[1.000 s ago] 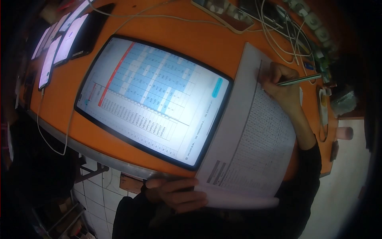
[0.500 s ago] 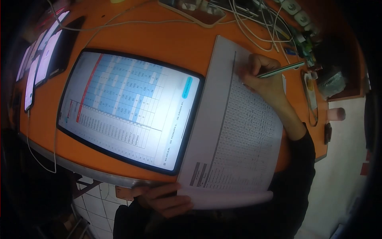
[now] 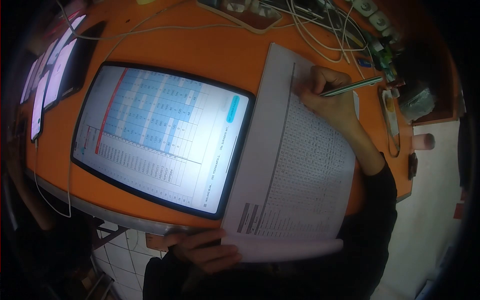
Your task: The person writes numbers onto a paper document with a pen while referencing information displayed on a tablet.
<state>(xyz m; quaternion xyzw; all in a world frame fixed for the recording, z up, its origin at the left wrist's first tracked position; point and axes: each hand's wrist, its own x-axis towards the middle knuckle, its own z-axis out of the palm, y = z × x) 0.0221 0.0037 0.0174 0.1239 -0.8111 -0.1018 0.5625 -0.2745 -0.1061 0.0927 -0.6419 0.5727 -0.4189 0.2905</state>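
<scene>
A stack of printed paper sheets (image 3: 305,175) lies on the orange table, its near end curled up over the edge. My right hand (image 3: 327,95) rests on the upper part of the sheets, fingers closed round a green and silver pen (image 3: 355,86); the writing end is hidden by the fingers. At the lower left corner of the sheets my left hand (image 3: 207,249) grips the paper, with its fingers on top and the thumb out of sight. Left of the sheets is a large tablet (image 3: 160,140) showing a spreadsheet with blue rows and a red line.
Several lit phones (image 3: 52,75) stand at the far left, near another person's arm (image 3: 35,200). White cables (image 3: 320,40) tangle at the back right beside a power strip (image 3: 372,15). A clear-lidded tray (image 3: 245,12) sits at the back. The metal table edge (image 3: 125,220) runs along the near side.
The camera view has swung, so the tablet, papers and hands appear further left than a second ago. Another person's arm has come into view at the left. Both my hands keep their hold.
</scene>
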